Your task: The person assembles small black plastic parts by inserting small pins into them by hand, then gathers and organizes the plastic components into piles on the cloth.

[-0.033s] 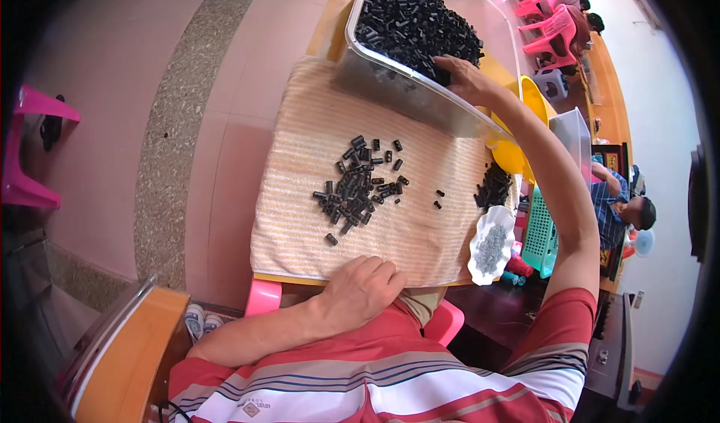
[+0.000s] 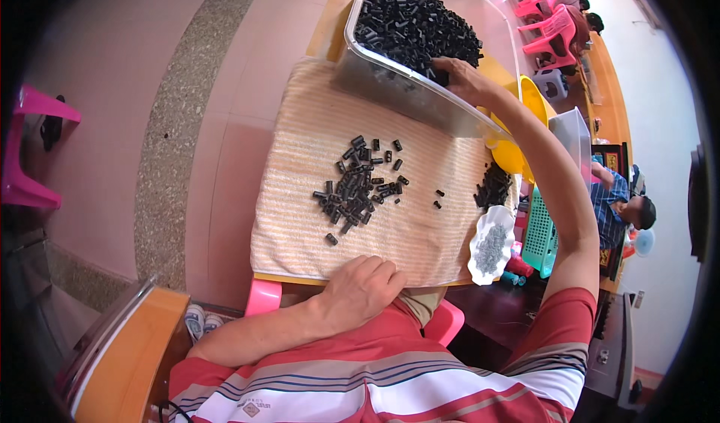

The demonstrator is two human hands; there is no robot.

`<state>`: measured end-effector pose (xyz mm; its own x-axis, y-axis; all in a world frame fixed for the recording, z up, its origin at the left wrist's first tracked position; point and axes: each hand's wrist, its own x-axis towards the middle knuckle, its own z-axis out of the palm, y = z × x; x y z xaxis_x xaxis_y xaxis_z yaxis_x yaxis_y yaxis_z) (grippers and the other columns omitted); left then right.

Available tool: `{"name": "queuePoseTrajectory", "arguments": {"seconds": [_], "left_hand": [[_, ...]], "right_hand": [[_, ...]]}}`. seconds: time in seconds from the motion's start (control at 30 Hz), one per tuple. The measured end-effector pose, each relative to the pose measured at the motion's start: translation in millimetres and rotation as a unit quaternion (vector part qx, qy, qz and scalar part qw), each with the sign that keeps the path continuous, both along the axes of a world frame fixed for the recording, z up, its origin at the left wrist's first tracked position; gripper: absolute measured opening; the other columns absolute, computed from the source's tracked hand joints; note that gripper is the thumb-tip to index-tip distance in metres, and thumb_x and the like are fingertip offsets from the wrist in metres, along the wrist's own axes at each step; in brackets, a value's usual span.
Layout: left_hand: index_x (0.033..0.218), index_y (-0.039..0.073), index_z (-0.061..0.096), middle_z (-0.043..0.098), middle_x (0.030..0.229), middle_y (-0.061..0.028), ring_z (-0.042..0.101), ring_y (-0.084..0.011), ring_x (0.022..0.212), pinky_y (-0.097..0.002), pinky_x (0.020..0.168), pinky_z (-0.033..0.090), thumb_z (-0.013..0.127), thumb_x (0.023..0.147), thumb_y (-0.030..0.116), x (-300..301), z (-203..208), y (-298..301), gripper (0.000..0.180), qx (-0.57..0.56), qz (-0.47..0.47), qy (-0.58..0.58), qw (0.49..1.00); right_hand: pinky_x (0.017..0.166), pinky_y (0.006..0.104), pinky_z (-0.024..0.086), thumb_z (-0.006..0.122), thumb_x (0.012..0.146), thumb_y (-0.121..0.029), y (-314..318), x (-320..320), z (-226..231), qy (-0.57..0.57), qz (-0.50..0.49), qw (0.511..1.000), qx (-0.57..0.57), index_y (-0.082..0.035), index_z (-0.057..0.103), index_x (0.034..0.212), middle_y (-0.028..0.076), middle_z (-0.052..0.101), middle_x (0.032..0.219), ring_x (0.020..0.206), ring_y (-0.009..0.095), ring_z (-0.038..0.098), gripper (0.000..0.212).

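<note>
My right hand (image 2: 463,82) reaches over the near wall of a large clear plastic bin (image 2: 420,97) into a heap of small black cylindrical pieces (image 2: 412,22). Its fingertips are hidden among them, so what it grips does not show. My left hand (image 2: 364,286) rests at the table's near edge, fingers curled together and nothing visible in them. Beyond it, a loose pile of the same black pieces (image 2: 356,190) lies on a striped towel (image 2: 292,220). Two tiny dark pieces (image 2: 439,193) lie apart to the right of that pile.
On the right are a heap of slim black parts (image 2: 493,185), a white scalloped dish (image 2: 480,273) of small greyish bits, yellow plastic scoops (image 2: 508,156) and a green basket (image 2: 541,228). Pink chairs (image 2: 555,29) and a person in a blue shirt (image 2: 609,205) are farther off.
My right hand has shifted very slightly left within the bin. My left hand and the pieces on the towel have stayed put.
</note>
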<state>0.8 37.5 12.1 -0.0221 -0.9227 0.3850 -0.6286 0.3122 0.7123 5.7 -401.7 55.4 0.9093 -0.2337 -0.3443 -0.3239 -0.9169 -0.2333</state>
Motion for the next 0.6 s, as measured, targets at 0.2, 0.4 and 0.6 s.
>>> {"name": "queuePoseTrajectory", "arguments": {"seconds": [0.2,0.4,0.6], "left_hand": [[0.085,0.007,0.059,0.057,0.078,-0.0085,0.061,-0.0271,0.074,-0.0383,0.065,0.051,0.068,0.083,0.012,0,-8,0,0.01,0.003,0.001,0.044,0.999],[0.084,0.005,0.062,0.059,0.076,-0.0105,0.063,-0.0302,0.071,-0.0402,0.061,0.051,0.073,0.083,0.014,5,-2,-6,0.014,-0.022,0.033,0.088,0.995],[0.081,0.002,0.062,0.069,0.083,-0.0117,0.069,-0.0232,0.074,-0.0309,0.065,0.054,0.078,0.084,0.011,4,10,-8,0.019,0.094,0.092,0.255,0.958]], "right_hand": [[0.079,0.0368,0.056,0.078,0.072,-0.017,24,12,17,0.047,-0.071,0.996,0.016,0.006,0.063,0.128,0.024,0.072,0.092,0.087,0.029,0.072,0.062],[0.065,0.0269,0.047,0.074,0.069,-0.012,19,8,25,-0.041,-0.1,0.986,0.126,-0.001,0.067,0.097,-0.001,0.058,0.074,0.072,0.006,0.053,0.031],[0.052,0.0244,0.044,0.076,0.069,-0.01,48,12,50,-0.15,-0.139,0.954,0.218,-0.005,0.071,0.088,-0.001,0.062,0.072,0.06,0.008,0.054,0.021]]}}
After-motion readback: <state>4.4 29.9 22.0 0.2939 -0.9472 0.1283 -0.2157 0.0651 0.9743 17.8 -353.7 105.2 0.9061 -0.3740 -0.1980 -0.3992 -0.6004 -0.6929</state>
